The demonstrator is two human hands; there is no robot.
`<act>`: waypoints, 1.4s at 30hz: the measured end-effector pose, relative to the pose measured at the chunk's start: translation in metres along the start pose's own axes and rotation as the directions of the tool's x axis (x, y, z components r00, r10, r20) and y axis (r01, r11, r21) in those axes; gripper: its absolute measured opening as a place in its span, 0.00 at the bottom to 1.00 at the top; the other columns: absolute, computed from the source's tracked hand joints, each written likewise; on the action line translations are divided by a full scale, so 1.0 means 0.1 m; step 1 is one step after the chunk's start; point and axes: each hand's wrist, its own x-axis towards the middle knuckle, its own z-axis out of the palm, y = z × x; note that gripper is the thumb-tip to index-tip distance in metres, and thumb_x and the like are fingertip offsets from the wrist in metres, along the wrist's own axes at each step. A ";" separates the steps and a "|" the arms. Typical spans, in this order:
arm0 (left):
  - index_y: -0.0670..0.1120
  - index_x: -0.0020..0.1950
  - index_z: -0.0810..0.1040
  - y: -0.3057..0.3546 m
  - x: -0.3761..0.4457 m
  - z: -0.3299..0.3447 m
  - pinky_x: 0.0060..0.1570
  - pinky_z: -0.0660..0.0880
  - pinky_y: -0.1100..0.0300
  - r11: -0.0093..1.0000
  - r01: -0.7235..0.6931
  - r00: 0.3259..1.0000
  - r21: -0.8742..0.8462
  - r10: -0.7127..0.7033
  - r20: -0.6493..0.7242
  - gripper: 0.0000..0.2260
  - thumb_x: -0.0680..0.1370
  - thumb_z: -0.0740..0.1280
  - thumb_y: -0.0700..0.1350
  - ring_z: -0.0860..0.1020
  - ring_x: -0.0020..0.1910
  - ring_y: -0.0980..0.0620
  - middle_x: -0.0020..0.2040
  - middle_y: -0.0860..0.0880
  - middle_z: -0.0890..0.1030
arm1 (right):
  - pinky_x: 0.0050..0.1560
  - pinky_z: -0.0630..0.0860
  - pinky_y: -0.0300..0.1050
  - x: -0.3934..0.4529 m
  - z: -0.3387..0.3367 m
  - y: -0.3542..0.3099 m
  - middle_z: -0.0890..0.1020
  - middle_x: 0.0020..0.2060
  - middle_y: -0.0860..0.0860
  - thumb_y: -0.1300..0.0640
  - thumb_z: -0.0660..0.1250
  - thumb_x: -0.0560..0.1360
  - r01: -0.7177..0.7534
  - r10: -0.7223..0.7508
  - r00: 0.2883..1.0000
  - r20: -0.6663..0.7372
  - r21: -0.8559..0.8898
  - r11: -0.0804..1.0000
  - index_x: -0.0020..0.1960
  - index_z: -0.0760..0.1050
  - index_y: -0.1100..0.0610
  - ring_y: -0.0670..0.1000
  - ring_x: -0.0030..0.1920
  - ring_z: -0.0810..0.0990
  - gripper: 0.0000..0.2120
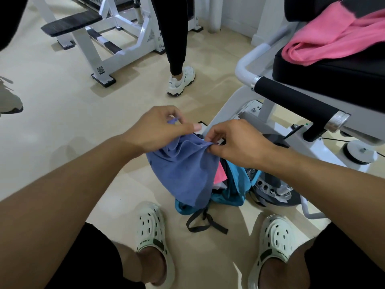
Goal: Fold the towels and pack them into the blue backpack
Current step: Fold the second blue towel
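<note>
Head view: both hands (200, 138) pinch the purple towel's (185, 170) top edge.

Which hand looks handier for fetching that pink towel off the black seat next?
Probably the right hand: the crumpled pink towel lies on the black padded seat on its side. Both hands pinch the blue-purple towel; the left hand sits farther away.

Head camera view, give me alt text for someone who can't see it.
Both hands, left hand and right hand, pinch the top edge of a blue towel hanging over an open blue backpack on a gym floor. A pink towel lies on a padded machine seat.
</note>
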 end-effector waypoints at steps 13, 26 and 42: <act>0.42 0.37 0.78 0.02 -0.01 0.16 0.28 0.62 0.68 0.961 -0.210 0.967 0.177 0.178 0.181 0.09 0.71 0.76 0.42 0.64 0.28 0.57 0.28 0.53 0.68 | 0.46 0.80 0.47 -0.06 -0.01 -0.08 0.84 0.42 0.41 0.59 0.69 0.72 0.040 -0.036 0.995 -0.094 0.045 0.998 0.48 0.83 0.46 0.43 0.45 0.81 0.10; 0.44 0.41 0.81 -0.18 0.11 -0.05 0.40 0.75 0.58 0.991 0.021 1.000 0.132 -0.022 0.004 0.10 0.71 0.78 0.47 0.77 0.37 0.52 0.39 0.46 0.82 | 0.39 0.74 0.36 0.08 -0.03 0.09 0.84 0.46 0.42 0.62 0.66 0.77 -0.077 0.114 0.985 -0.129 0.261 0.962 0.40 0.80 0.48 0.40 0.39 0.79 0.11; 0.44 0.43 0.84 -0.30 0.10 -0.21 0.40 0.79 0.62 0.990 0.130 0.991 0.052 -0.131 0.001 0.09 0.70 0.81 0.47 0.81 0.36 0.56 0.38 0.50 0.86 | 0.35 0.69 0.40 0.01 -0.06 0.10 0.78 0.34 0.40 0.47 0.69 0.78 -0.013 0.017 0.999 0.028 -0.123 0.992 0.43 0.76 0.47 0.45 0.39 0.77 0.07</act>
